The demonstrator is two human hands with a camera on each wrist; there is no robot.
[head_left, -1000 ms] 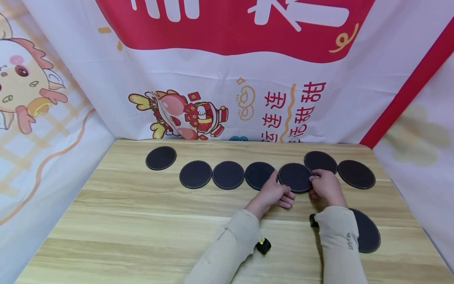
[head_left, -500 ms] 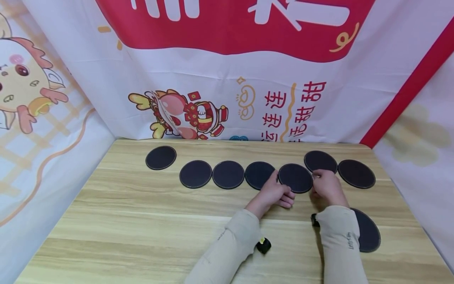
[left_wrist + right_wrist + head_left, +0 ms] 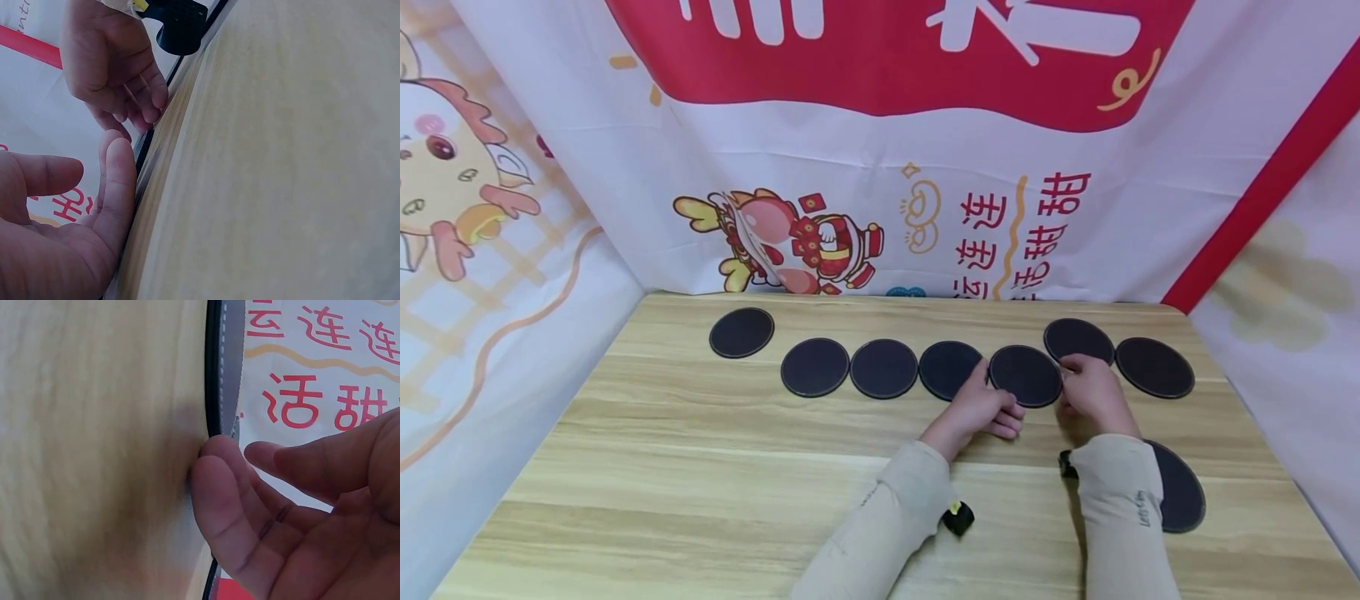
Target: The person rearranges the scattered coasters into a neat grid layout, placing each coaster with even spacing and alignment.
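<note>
Several round black coasters with a stitched rim lie flat on the table. In the head view, one coaster (image 3: 1026, 377) sits between my two hands, at the right end of a row. My left hand (image 3: 979, 408) is at its lower left, its thumb over the neighbouring coaster (image 3: 943, 367). The left wrist view shows the left fingers (image 3: 120, 181) fairly straight beside a dark edge, thumb apart. My right hand (image 3: 1093, 393) is at the right edge of the middle coaster. In the right wrist view, its fingertips (image 3: 215, 478) touch a coaster's edge, with the thumb held off.
Two more coasters, a middle one (image 3: 883, 368) and a left one (image 3: 815, 367), continue the row. Others lie at the far left (image 3: 741, 332), behind my right hand (image 3: 1078, 337), at the far right (image 3: 1154, 367) and beside the right sleeve (image 3: 1183, 492). A printed cloth (image 3: 850, 142) hangs behind the table (image 3: 700, 483).
The right thumb and fingers have drawn slightly off the right edge of the coaster between my hands, which lies almost where it was. My left hand has stayed in place.
</note>
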